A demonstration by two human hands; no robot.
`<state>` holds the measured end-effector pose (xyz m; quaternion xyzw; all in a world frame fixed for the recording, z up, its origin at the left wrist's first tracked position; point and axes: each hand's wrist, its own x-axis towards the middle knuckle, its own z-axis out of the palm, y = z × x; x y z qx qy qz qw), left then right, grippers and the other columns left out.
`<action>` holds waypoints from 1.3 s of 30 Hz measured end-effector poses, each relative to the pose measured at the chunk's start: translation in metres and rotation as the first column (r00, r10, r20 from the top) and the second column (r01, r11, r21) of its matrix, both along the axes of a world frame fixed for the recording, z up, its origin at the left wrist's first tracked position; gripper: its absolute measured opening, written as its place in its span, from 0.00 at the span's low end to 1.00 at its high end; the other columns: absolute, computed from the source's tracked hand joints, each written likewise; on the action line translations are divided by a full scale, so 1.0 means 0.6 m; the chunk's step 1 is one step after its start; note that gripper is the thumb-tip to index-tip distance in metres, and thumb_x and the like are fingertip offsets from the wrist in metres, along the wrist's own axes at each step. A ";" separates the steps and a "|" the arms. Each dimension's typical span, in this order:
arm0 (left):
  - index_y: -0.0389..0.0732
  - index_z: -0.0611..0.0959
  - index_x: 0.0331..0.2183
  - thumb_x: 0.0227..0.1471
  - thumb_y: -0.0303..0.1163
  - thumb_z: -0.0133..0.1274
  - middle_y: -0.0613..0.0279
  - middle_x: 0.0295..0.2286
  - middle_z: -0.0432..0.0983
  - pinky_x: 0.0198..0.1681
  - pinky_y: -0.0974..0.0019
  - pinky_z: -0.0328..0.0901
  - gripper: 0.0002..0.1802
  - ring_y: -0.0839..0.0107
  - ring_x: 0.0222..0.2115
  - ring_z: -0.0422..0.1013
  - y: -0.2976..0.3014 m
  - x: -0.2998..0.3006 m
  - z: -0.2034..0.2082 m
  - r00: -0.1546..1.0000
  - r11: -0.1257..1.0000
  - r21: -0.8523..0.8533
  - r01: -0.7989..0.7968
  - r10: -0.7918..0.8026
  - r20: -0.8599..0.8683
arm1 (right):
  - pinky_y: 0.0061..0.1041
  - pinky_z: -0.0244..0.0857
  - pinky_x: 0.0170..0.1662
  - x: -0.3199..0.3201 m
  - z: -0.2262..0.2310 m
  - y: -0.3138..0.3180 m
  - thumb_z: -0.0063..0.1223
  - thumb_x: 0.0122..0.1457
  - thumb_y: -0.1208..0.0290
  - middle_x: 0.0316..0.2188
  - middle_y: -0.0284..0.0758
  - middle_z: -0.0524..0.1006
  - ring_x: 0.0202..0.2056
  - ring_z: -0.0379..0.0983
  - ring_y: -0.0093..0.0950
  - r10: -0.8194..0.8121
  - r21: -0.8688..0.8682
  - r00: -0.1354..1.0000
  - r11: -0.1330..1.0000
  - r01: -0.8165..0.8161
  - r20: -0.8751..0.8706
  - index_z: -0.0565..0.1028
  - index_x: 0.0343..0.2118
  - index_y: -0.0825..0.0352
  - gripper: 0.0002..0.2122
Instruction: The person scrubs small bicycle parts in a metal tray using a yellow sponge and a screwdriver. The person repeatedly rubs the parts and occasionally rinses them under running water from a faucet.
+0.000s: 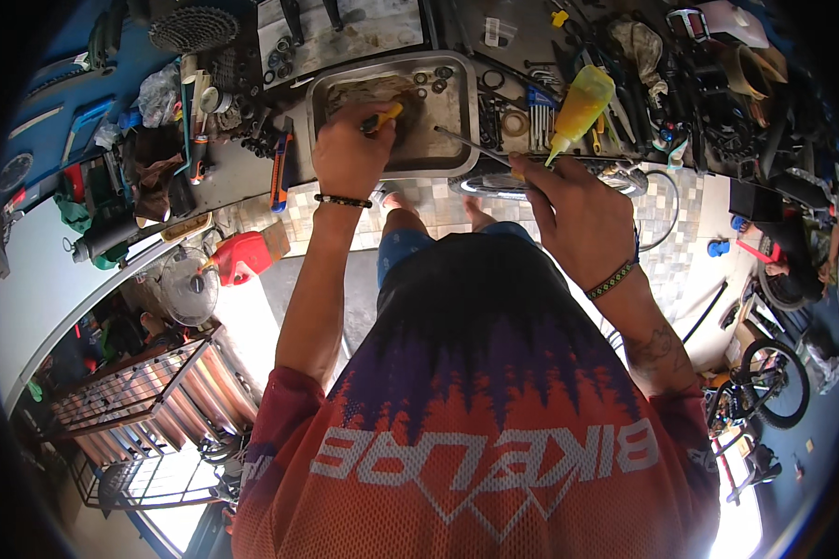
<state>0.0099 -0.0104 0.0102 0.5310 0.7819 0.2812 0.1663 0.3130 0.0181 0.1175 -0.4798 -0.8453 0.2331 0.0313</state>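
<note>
My left hand (352, 154) is closed around a small yellow-and-black object (383, 118) above a metal tray (452, 154). What kind of object it is, I cannot make out. Brownish grime and several small rings (439, 85) lie in the tray. My right hand (576, 216) grips a slim metal rod tool (475, 144), its tip reaching over the tray's right side. A squeeze bottle of yellow liquid (583, 107) shows just beyond that hand, nozzle toward my fingers. Whether the fingers touch the nozzle is unclear.
An orange-and-blue utility knife (281, 172) lies left of the tray. Hand tools and a tape roll (515, 123) crowd the bench at right; a cassette (194, 30) sits far left. Below the bench are a wheel (503, 182), a red jug (242, 258) and a fan (188, 284).
</note>
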 end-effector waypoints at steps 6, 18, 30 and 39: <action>0.50 0.94 0.43 0.55 0.32 0.69 0.58 0.42 0.90 0.48 0.58 0.78 0.12 0.57 0.43 0.86 0.008 0.002 0.022 0.954 0.983 0.077 0.168 -0.182 0.239 | 0.39 0.80 0.33 0.001 -0.011 0.002 0.63 0.64 0.69 0.34 0.37 0.81 0.31 0.85 0.38 0.012 0.074 0.999 0.997 -0.009 -0.033 0.85 0.55 0.51 0.17; 0.46 0.92 0.42 0.55 0.42 0.69 0.53 0.27 0.88 0.39 0.51 0.79 0.15 0.50 0.31 0.86 -0.015 -0.026 0.019 0.993 0.986 -0.148 0.073 -0.086 -0.079 | 0.41 0.76 0.32 -0.001 -0.010 -0.001 0.63 0.66 0.71 0.33 0.36 0.80 0.30 0.82 0.39 0.037 0.066 0.999 0.997 -0.036 -0.018 0.85 0.56 0.52 0.16; 0.45 0.94 0.43 0.57 0.36 0.70 0.50 0.32 0.90 0.41 0.56 0.78 0.12 0.52 0.33 0.86 -0.015 0.003 0.027 0.968 0.993 -0.059 0.099 -0.082 0.239 | 0.38 0.79 0.33 -0.016 -0.021 -0.009 0.64 0.63 0.68 0.35 0.38 0.80 0.32 0.85 0.37 0.047 0.052 0.999 0.997 -0.048 0.019 0.84 0.56 0.53 0.18; 0.46 0.94 0.42 0.55 0.35 0.71 0.54 0.32 0.89 0.39 0.56 0.78 0.11 0.54 0.30 0.86 -0.013 0.036 0.005 0.991 0.997 0.059 0.046 -0.053 0.120 | 0.37 0.79 0.35 -0.022 -0.022 -0.012 0.70 0.61 0.59 0.35 0.37 0.79 0.34 0.85 0.36 0.062 0.040 0.993 0.997 -0.066 0.100 0.83 0.57 0.50 0.21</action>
